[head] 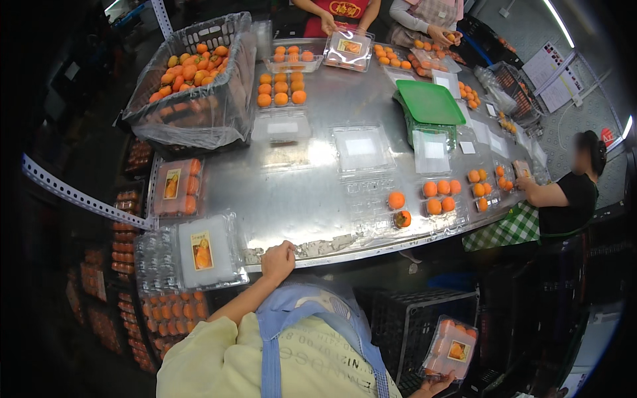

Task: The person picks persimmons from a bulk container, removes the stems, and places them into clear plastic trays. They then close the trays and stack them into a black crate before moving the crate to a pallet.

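Note:
My left hand (278, 259), fingers curled in, rests at the near edge of the metal table (298, 209), and nothing shows in it. Low at the right, my right hand (439, 384) grips a closed clear plastic clamshell of persimmons (446, 341) with a picture label on its lid. That pack is tilted beside a black plastic crate (428, 313) below the table. Left of my left hand lies an open clear clamshell (158, 258), its labelled, white-lined lid (224, 253) spread out. Ahead to the right, an open tray (366, 214) carries two persimmons (396, 200).
A lined crate of persimmons (194, 69) stands at the back left, above a closed pack (176, 188). A green tray (430, 102) lies on the table. Co-workers (343, 12), (562, 194) handle packs across and at the right. A perforated metal post (89, 196) juts out at left.

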Demonstrator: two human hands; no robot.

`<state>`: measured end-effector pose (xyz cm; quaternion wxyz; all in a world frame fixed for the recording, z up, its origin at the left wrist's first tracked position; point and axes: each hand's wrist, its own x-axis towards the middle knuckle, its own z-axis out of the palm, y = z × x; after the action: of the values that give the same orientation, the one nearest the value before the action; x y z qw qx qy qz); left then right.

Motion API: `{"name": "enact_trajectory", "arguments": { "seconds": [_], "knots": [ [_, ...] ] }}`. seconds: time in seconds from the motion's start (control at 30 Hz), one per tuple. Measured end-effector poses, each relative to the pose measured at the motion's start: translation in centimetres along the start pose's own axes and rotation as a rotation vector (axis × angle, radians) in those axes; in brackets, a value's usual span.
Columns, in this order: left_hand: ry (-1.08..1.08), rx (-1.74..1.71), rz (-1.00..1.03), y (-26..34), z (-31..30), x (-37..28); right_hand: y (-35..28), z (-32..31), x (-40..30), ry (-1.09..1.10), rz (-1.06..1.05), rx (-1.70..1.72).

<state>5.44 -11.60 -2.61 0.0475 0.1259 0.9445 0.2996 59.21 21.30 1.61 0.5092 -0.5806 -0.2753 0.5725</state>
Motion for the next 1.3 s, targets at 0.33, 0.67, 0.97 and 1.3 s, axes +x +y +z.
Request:
{"name": "enact_trajectory", "arguments": {
  "seconds": [0.33, 0.67, 0.97, 1.3],
  "knots": [
    [-0.110, -0.131, 0.123, -0.3, -1.1, 0.4, 2.1, 24.5, -15.0, -0.772, 0.160, 0.037],
    [-0.134, -0.036, 0.273, -1.1, -1.7, 0.3, 17.2, 47.7, -27.4, -0.975, 0.580, -0.257],
    [0.055, -0.037, 0.525, -1.1, -0.5, 0.0, 18.1, 47.0, -27.8, -1.250, 0.524, -0.621],
    [-0.002, -0.193, 0.592, 2.0, 0.7, -2.8, 11.9, 18.4, -17.4, -0.834, 0.523, -0.307]
  ]
}}
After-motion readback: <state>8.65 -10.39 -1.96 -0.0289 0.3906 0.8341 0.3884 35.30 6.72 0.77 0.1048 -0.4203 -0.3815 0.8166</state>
